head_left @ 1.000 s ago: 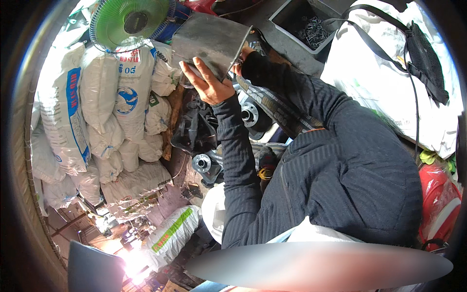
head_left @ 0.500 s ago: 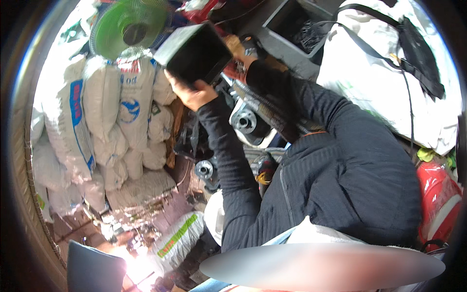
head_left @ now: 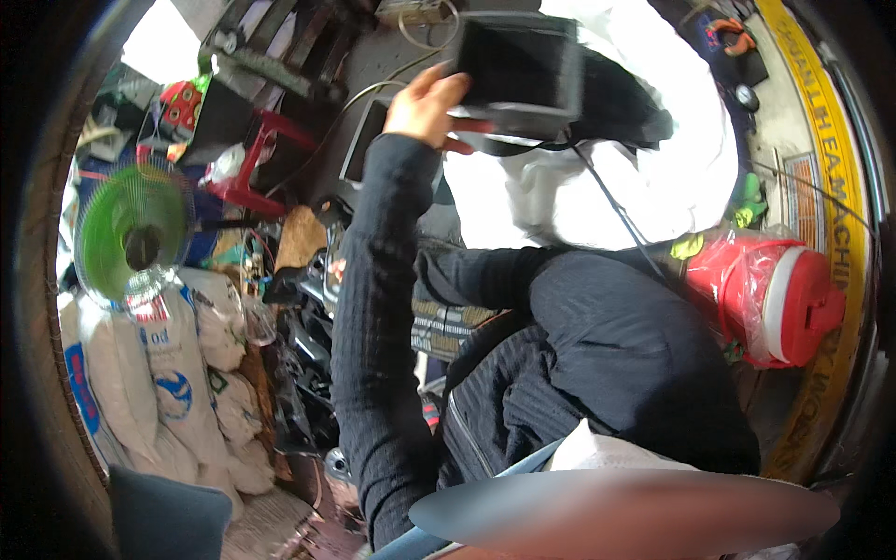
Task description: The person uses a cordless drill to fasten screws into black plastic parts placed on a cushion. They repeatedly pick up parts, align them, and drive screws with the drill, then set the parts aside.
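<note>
My left hand [head_left: 425, 110] grips the left edge of a dark box-shaped thing [head_left: 519, 67] with a grey rim around its black face. This thing is over a large white sack [head_left: 597, 191] and a black bag [head_left: 621, 98]; whether it touches them I cannot tell. My right forearm passes under my left sleeve. Just a sliver of my right hand [head_left: 337, 269] shows beyond that sleeve, among dark metal parts, with its fingers hidden.
At the left stand a green fan [head_left: 140, 238], stacked pale sacks [head_left: 173, 383] and a red plastic stool [head_left: 257, 168]. A pale hose [head_left: 392, 79] curves across the floor. To the right are a red cooler jug [head_left: 798, 303] and a yellow strip [head_left: 829, 159].
My left hand has carried the dark box-shaped thing to the right, over the white sack. My right hand has dropped mostly out of sight behind my left sleeve. The view has swung right.
</note>
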Demonstrator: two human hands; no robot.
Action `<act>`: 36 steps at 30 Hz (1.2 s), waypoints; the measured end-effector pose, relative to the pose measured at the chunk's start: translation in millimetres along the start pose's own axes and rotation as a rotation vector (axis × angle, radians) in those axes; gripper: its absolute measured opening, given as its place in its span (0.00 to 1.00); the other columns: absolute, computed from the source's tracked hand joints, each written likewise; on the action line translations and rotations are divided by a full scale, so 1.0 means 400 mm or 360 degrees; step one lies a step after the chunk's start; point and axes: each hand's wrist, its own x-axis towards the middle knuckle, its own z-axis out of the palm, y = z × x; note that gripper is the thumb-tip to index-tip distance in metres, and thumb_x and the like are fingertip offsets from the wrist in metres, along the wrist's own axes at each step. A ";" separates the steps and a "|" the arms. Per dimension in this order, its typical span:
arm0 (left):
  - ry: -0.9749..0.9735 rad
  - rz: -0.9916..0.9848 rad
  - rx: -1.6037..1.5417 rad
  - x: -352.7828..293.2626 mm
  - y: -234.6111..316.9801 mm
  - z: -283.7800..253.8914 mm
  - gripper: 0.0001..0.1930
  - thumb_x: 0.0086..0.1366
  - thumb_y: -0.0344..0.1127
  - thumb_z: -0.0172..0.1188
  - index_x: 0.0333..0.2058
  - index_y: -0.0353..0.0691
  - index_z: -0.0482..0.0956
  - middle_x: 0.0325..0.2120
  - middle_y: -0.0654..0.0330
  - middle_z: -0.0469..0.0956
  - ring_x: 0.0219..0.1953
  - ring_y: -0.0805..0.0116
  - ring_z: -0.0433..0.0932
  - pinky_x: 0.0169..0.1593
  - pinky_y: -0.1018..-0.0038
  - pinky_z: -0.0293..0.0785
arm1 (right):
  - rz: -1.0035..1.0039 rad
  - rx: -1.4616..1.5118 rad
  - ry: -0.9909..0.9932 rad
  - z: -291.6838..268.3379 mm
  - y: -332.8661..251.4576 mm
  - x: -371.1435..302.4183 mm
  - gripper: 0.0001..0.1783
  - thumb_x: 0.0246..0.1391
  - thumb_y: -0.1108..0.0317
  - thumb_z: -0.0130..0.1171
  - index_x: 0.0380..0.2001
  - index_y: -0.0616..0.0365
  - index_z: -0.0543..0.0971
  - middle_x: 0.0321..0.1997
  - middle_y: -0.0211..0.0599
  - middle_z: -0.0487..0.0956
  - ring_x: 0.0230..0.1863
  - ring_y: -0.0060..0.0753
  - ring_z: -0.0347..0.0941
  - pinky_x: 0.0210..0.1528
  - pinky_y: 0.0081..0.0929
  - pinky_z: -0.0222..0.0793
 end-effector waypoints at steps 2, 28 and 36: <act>-0.0176 -0.0012 0.0237 0.014 -0.066 0.012 0.30 0.63 0.47 0.53 0.59 0.37 0.60 0.53 0.50 0.69 0.39 0.59 0.80 0.30 0.73 0.79 | -0.0014 -0.0083 0.0029 -0.036 -0.011 -0.029 0.14 0.51 0.62 0.57 0.39 0.57 0.75 0.29 0.29 0.76 0.26 0.26 0.71 0.24 0.24 0.70; 0.1990 -0.0514 -0.0057 -1.145 -0.552 -0.128 0.15 0.54 0.32 0.65 0.40 0.35 0.77 0.29 0.59 0.80 0.29 0.69 0.78 0.33 0.74 0.74 | 0.1014 -0.0499 -0.0342 -0.072 0.233 0.008 0.13 0.51 0.69 0.61 0.40 0.57 0.74 0.36 0.31 0.77 0.32 0.15 0.74 0.35 0.16 0.77; 0.1695 -0.0633 -0.0472 -1.115 -0.452 -0.194 0.13 0.57 0.26 0.59 0.42 0.34 0.73 0.33 0.53 0.78 0.23 0.73 0.72 0.26 0.77 0.69 | 0.1079 -0.0606 -0.0356 -0.019 0.248 0.002 0.10 0.52 0.70 0.59 0.39 0.57 0.75 0.31 0.29 0.76 0.27 0.16 0.74 0.31 0.18 0.78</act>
